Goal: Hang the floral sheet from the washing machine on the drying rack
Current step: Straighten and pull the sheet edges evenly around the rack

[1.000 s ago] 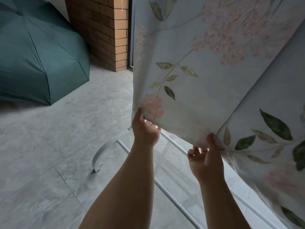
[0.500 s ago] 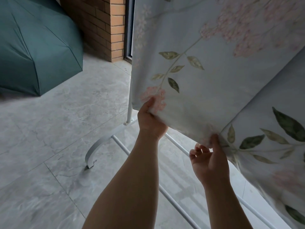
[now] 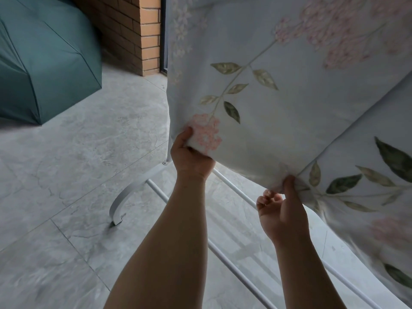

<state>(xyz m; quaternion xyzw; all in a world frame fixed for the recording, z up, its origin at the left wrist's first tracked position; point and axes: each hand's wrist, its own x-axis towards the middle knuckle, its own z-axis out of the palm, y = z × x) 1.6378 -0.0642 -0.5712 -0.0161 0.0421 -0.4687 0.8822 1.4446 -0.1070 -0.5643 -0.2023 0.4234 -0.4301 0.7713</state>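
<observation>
The floral sheet point(image 3: 278, 97), pale blue with pink blossoms and green leaves, hangs down from above and fills the upper right of the head view. My left hand point(image 3: 191, 157) grips its lower edge near the left corner, beside a pink flower. My right hand point(image 3: 281, 210) pinches the lower edge further right, at a fold where a second layer of the sheet falls away to the right. The white drying rack point(image 3: 133, 188) shows only its curved foot and low rails under the sheet; its top is hidden.
An open dark green umbrella point(image 3: 44, 63) lies on the grey tiled floor point(image 3: 78, 175) at the left. A brick pillar point(image 3: 142, 36) stands behind, next to a dark door frame. The rack's low rails run diagonally under my arms.
Both hands have lifted the sheet's lower edge higher and slightly right. My left hand's grip has closed more firmly round the corner.
</observation>
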